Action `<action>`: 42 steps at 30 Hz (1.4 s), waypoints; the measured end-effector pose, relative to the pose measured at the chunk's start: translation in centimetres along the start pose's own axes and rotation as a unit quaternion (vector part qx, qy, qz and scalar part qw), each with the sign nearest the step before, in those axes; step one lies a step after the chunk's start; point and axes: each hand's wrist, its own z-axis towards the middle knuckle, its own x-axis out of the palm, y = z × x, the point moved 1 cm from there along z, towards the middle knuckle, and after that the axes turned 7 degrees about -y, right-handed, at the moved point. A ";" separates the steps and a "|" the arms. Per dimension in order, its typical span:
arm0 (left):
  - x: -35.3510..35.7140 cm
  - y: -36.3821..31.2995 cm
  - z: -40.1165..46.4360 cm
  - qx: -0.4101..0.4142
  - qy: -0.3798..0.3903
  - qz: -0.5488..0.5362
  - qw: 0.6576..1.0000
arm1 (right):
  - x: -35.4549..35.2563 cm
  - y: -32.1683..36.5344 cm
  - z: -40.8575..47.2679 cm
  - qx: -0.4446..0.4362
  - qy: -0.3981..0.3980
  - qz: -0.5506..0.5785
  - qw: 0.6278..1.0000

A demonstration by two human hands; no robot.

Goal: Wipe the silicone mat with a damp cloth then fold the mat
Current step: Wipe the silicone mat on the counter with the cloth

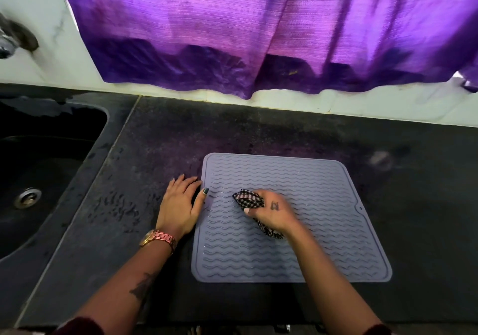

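Observation:
A grey-lilac silicone mat (323,205) with wavy ridges lies flat on the dark counter (160,138). My right hand (274,213) grips a bunched black-and-white checked cloth (248,199) and presses it on the mat's left-middle part; a tail of the cloth sticks out under the wrist. My left hand (181,205) lies flat on the counter with straight fingers, its thumb resting on the mat's left edge. A rose-gold watch sits on that wrist.
A black sink (38,169) with a metal drain lies to the left, and a tap (10,40) juts from the white wall above it. Purple curtain (232,37) hangs behind the counter. Wet streaks mark the counter left of the mat.

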 end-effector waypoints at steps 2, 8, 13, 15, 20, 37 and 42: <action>0.0 0.0 0.1 0.000 -0.002 -0.002 1.000 | -0.1 0.4 0.3 0.019 0.019 0.020 0.999; 0.0 -0.1 0.2 0.001 -0.002 -0.003 1.000 | 0.0 2.1 1.0 0.023 0.052 0.037 0.998; -0.2 0.0 0.1 0.003 0.002 0.000 1.000 | 0.8 3.3 0.7 -0.012 0.105 0.099 0.989; -0.2 0.1 0.1 0.004 0.005 0.001 1.000 | 1.1 3.0 0.2 0.012 0.123 0.234 0.964; -0.2 0.0 0.0 0.001 0.007 0.000 1.000 | -0.9 0.6 0.1 0.133 -0.008 0.538 0.832; -0.3 0.0 -0.1 0.001 0.008 0.001 1.000 | 0.9 1.0 -0.3 -0.120 -0.119 -0.179 0.969; -0.1 -0.2 0.1 0.001 0.003 -0.005 1.000 | 1.3 1.7 0.6 -0.146 -0.096 -0.178 0.968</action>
